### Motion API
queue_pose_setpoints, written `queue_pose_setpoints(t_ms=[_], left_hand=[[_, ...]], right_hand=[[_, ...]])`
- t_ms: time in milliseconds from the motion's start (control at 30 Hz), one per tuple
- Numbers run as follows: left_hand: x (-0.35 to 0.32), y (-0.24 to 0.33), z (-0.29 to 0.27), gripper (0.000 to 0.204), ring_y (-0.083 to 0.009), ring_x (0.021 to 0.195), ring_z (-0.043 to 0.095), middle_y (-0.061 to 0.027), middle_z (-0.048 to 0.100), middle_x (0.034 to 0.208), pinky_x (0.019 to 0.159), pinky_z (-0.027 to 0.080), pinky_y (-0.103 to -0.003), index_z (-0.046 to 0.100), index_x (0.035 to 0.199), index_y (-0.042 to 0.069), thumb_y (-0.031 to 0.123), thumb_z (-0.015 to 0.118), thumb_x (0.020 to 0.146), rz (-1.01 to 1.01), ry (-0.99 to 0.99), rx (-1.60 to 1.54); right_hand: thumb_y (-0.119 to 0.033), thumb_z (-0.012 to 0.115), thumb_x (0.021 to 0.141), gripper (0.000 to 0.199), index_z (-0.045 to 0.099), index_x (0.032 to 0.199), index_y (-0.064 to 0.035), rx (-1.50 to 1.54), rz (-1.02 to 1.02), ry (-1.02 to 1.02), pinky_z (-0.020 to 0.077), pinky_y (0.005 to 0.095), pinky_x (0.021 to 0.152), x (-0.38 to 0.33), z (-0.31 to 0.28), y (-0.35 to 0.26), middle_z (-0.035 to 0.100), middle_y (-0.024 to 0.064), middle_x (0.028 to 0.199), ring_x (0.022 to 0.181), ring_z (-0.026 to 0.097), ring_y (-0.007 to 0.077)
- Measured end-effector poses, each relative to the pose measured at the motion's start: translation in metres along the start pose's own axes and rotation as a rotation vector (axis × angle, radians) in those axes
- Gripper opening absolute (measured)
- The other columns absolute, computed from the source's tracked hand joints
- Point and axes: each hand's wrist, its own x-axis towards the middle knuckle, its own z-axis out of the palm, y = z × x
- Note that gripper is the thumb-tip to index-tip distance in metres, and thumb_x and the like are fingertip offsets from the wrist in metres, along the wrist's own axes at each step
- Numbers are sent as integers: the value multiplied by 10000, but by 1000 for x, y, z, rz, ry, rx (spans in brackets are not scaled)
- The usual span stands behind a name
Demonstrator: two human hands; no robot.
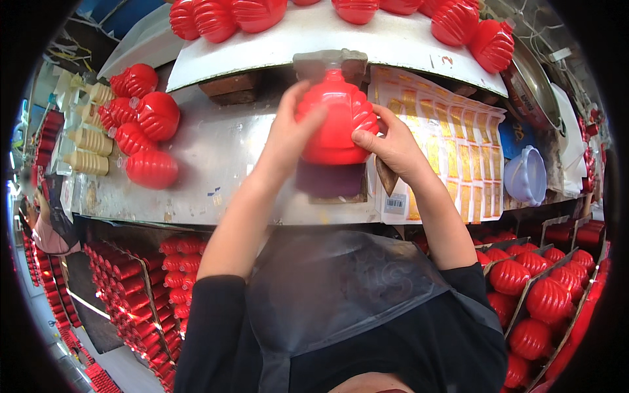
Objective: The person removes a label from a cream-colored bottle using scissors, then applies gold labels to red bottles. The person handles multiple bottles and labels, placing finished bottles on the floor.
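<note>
A glossy red plastic bottle (337, 121) with swirled ribs lies on a stand with a dark purple pad (329, 180), its neck pointing away from me. My right hand (390, 139) holds the bottle's right side, thumb on top of it. Over the left side is my left hand (298, 121), smeared by motion; its thumb overlaps the bottle, and whether it grips cannot be made out. A grey bracket (354, 62) stands behind the neck. Beside my right hand lie sheets of gold-and-clear labels (452, 154), with a brown pointed piece (386, 177) on their near edge.
Several red bottles (152, 169) lie at the left of the metal table (242, 190), beside cream-coloured bottles (88, 141). More red bottles (259, 13) line the white shelf (314, 36) behind. A lilac basin (525, 175) sits at right. Crates of red bottles (549, 300) stand below.
</note>
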Motion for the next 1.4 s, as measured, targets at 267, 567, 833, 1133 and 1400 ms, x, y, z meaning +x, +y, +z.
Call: queue_pose_setpoints(t_ms=[267, 567, 833, 1133, 1400], left_hand=[[-2, -13, 10, 703, -218, 1265, 588, -164, 571, 1421, 1070, 498, -354, 440, 1515, -6, 148, 772, 915, 61, 91, -28], [-19, -19, 7, 831, -273, 1432, 440, -156, 430, 1547, 1221, 334, -421, 355, 1578, 30, 166, 771, 871, 178, 135, 139], [-29, -25, 5, 929, -289, 1492, 371, -152, 350, 1626, 1246, 292, -437, 263, 1642, 63, 311, 757, 894, 159, 70, 106], [-32, -32, 6, 914, -303, 1494, 373, -160, 337, 1631, 1240, 301, -441, 243, 1650, 61, 392, 714, 940, 207, 96, 120], [-33, -37, 6, 1024, -321, 1492, 358, -155, 314, 1629, 1241, 300, -449, 232, 1655, 81, 278, 800, 826, 248, 104, 236]], right_hand=[[-358, 770, 887, 819, 456, 1564, -20, -153, -41, -63, 490, 384, 1080, 2, -14, -4, 659, 210, 1392, 1240, 657, 268], [-233, 712, 978, 217, 758, 1034, -28, -480, -168, 632, 547, 346, 677, -14, -160, 18, 757, 105, 859, 743, 715, 192], [-422, 633, 974, 414, 799, 1052, -51, -1170, 686, 1016, 561, 508, 901, -117, -357, 45, 737, 238, 1153, 1065, 717, 403], [-440, 748, 874, 481, 783, 1189, -78, -828, 792, 743, 522, 421, 999, -128, -408, 81, 758, 199, 1182, 1110, 723, 345], [-433, 758, 893, 368, 814, 927, -71, -985, 425, 951, 580, 390, 780, -110, -370, 37, 753, 131, 773, 771, 755, 265]])
